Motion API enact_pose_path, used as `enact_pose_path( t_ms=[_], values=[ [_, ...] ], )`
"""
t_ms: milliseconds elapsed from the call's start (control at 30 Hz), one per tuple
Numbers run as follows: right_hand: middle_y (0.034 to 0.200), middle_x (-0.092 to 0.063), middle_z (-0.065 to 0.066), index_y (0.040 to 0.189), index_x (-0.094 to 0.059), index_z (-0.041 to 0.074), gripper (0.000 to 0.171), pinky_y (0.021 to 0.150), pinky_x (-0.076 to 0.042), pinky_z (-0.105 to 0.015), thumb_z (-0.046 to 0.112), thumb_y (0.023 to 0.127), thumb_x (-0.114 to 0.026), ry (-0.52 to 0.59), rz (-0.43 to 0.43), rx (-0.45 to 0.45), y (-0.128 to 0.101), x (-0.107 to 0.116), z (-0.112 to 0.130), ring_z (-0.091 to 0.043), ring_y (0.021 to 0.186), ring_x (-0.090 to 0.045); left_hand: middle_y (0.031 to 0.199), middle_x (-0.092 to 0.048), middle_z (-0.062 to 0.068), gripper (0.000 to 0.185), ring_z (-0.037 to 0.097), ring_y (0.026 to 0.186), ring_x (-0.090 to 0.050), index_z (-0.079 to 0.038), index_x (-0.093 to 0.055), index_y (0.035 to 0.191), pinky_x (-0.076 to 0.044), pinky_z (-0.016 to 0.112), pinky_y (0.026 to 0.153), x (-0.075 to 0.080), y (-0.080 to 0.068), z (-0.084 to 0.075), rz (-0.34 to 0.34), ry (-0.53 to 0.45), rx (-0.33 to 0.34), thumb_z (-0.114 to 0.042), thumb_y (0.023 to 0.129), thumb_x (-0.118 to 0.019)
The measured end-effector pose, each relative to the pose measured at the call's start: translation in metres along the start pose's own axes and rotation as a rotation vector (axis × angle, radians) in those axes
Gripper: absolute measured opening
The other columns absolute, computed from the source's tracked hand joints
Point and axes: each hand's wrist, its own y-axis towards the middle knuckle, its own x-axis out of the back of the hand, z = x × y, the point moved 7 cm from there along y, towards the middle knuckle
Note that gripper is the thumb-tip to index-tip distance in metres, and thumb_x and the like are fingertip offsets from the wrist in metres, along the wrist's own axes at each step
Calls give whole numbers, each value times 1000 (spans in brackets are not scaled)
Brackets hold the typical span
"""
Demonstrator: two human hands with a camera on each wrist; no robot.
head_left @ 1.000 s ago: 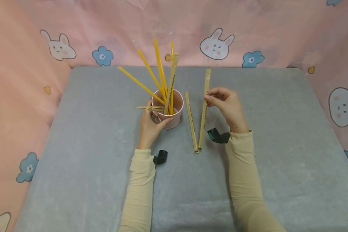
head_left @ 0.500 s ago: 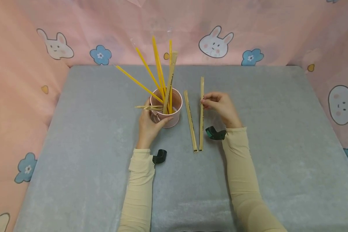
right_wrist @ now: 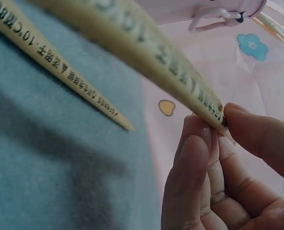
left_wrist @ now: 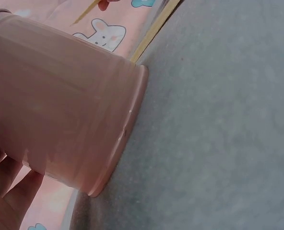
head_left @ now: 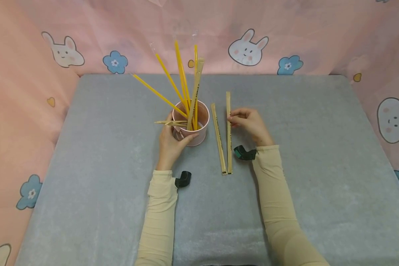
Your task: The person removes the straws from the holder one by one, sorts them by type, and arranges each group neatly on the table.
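Note:
A small pink bucket (head_left: 200, 139) stands on the table, and my left hand (head_left: 169, 149) grips its near left side, thumb along the front near the rim. In the left wrist view the bucket wall (left_wrist: 65, 100) fills much of the frame. Several yellow straws (head_left: 153, 90) and a paper-wrapped straw (head_left: 194, 96) lean inside it. Short tan paper pieces (head_left: 173, 123) stick out over its left rim. To the right, my right hand (head_left: 253, 125) pinches another paper-wrapped straw (right_wrist: 178, 79) between thumb and fingers. A similar wrapped straw (head_left: 218, 136) lies between that one and the bucket.
The grey tabletop (head_left: 103, 177) spreads around both arms. Behind it hangs a pink curtain (head_left: 216, 33) printed with rabbits and blue flowers. Black wrist cameras (head_left: 184, 178) are worn at both sleeves.
My right hand has moved left and slightly nearer with its wrapped straw, which now stands almost parallel beside the other one. My left hand stays on the bucket.

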Motion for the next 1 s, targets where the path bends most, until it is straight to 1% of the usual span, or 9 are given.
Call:
enact_pose_path(
  t_ms=[167, 333, 500, 567, 767, 1000],
  values=[
    [73, -66, 6, 103, -59, -18, 25, 62, -54, -26, 1, 87, -64, 4, -7, 3, 3, -2, -5, -8, 63, -61, 134, -51, 12, 92, 20, 120, -49, -5, -37, 143, -39, 32, 100, 0, 0, 0, -2, 3, 6, -12, 65, -87],
    [73, -66, 5, 103, -59, -18, 26, 62, -53, -24, 2, 87, -65, -2, -13, 4, 4, -5, -10, -7, 63, -61, 134, -52, 12, 92, 20, 118, -50, -6, -38, 143, -39, 33, 99, 0, -1, 0, -5, 4, 7, -13, 65, -87],
    [72, -66, 4, 103, -59, -19, 25, 61, -53, -23, 0, 87, -64, 3, -16, -14, 5, -7, -16, -7, 62, -61, 133, -52, 12, 92, 20, 116, -50, -5, -38, 143, -39, 33, 98, 0, 0, -1, -6, 0, -2, -12, 65, -87],
    [72, -66, 3, 102, -60, -19, 25, 60, -53, -23, 0, 87, -64, 3, -18, -22, 7, -8, -19, -7, 62, -61, 133, -52, 13, 92, 21, 118, -50, -5, -38, 143, -39, 33, 100, 0, 0, -1, -8, -2, -5, -12, 65, -87],
    [70, -65, 5, 104, -59, -20, 26, 57, -52, -21, -1, 86, -64, 26, -12, -41, 10, -12, -26, -6, 60, -61, 133, -52, 13, 91, 21, 118, -50, -5, -38, 142, -39, 33, 100, 0, 0, -1, -7, 4, -4, -12, 66, -87],
    [70, -66, 1, 105, -60, -20, 28, 55, -52, -20, 0, 86, -65, 35, -20, -70, 10, -13, -32, -7, 59, -61, 134, -51, 14, 91, 22, 122, -48, -4, -38, 142, -37, 33, 102, 0, 0, -1, -6, 0, -1, -12, 66, -87]
  ],
)
